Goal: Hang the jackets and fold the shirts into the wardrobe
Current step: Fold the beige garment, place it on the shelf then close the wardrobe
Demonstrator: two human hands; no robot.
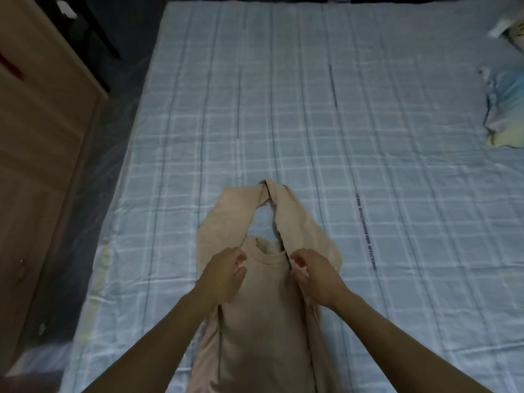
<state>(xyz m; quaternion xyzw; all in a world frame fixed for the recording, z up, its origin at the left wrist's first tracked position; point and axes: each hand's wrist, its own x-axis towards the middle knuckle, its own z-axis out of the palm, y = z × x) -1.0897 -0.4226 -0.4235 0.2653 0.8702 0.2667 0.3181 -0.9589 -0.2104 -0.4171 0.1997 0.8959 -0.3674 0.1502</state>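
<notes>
A beige long-sleeved shirt [263, 307] lies flat on the bed, collar away from me. Its sides are folded in, and both sleeves stretch beyond the collar and meet at their cuffs. My left hand [224, 275] hovers over the left shoulder with fingers curled and apart, holding nothing. My right hand [314, 275] is over the right shoulder, fingers spread, at the folded edge of the cloth; no grip on it shows.
The bed carries a light blue checked sheet [312, 109]. A pillow [504, 109] lies at the right edge. A wooden wardrobe [37, 131] stands to the left, with a dark floor strip between it and the bed.
</notes>
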